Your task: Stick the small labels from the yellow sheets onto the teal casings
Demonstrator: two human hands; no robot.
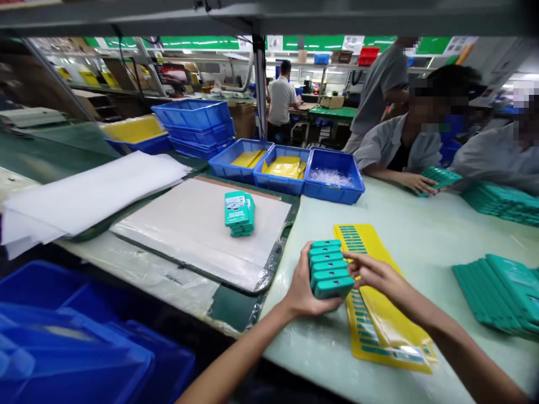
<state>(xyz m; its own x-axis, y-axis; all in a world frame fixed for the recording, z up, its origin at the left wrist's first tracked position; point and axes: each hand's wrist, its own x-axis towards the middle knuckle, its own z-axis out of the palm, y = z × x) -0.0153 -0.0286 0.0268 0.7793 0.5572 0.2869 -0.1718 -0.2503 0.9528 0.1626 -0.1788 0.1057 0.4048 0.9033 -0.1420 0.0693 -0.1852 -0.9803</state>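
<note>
A stack of several flat teal plastic cases [330, 270] is gripped in my left hand [303, 289], its thumb along the near side. At the stack's right side is my right hand [370, 272], fingers bent with the fingertips close to the cases; whether they touch or pinch something small I cannot make out. Under and beside my right hand lies a yellow sheet [379, 314] with rows of small teal strip labels. Further left, a short pile of teal cases [238, 212] with printed tops rests on a white-covered board [189, 230].
Blue bins [334, 177] line the back, holding yellow sheets and clear bits. White foam sheets [84, 191] lie left; large blue crates [63, 348] stand lower left. More teal cases [501, 292] lie right. Across the table a co-worker's hand [419, 182] rests on teal cases.
</note>
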